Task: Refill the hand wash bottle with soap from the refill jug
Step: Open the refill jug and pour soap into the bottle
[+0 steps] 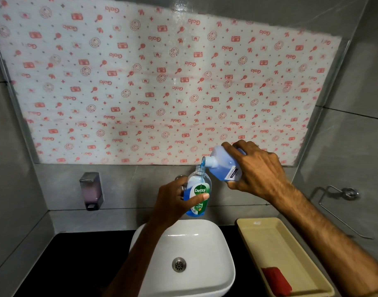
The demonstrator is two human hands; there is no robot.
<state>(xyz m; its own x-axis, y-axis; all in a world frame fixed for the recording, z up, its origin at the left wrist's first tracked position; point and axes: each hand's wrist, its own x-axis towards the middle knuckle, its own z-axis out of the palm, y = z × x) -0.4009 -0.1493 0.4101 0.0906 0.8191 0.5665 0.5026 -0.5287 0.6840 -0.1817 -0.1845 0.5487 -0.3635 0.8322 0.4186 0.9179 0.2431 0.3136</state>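
Observation:
My left hand (173,200) grips a clear hand wash bottle (197,189) with a green and white label, upright above the back of the white sink (205,236). Its cap is off and blue soap fills roughly its lower half. My right hand (256,170) holds the translucent refill jug (223,163) tilted down to the left, spout just above the bottle's open neck. A thin stream of blue soap runs from the spout into the bottle.
A wall soap dispenser (92,190) hangs at the left. A beige tray (269,243) holding a red object (277,280) lies on the black counter (81,264) right of the sink. A metal holder (338,198) is on the right wall. The mirror is covered with patterned paper (162,82).

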